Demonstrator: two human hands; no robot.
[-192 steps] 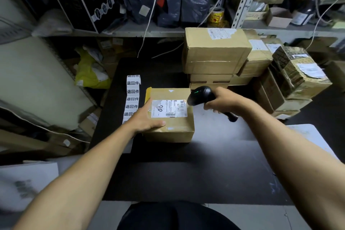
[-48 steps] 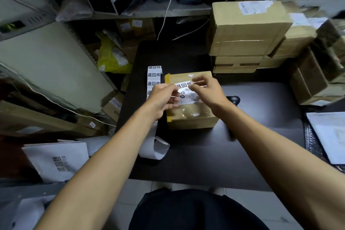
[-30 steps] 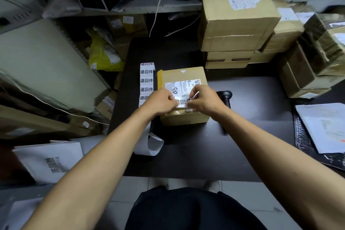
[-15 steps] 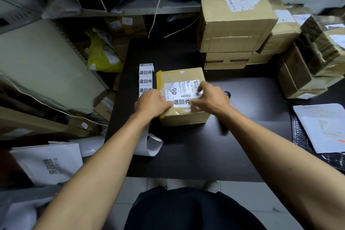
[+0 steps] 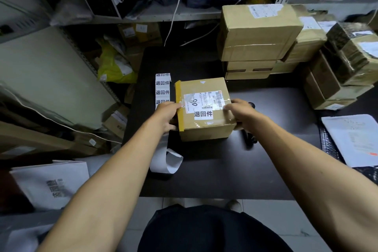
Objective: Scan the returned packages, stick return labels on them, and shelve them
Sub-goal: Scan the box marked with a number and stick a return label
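Left hand point(image 5: 166, 115) and right hand point(image 5: 239, 111) grip opposite sides of labelled box point(image 5: 204, 108) mid-counter point(image 5: 266, 159), likely to lift for shelving.

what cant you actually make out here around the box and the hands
All in the head view:
- Scanner: mostly hidden behind the right hand and wrist; only dark bits show.
- Shipping label on the box: fine print and barcode too small to read.
- Left hand: its fingers are hidden behind the box's left side.
- Label strip: its middle runs under the left hand and arm.
- Top shelf: its goods are cut off by the upper edge.
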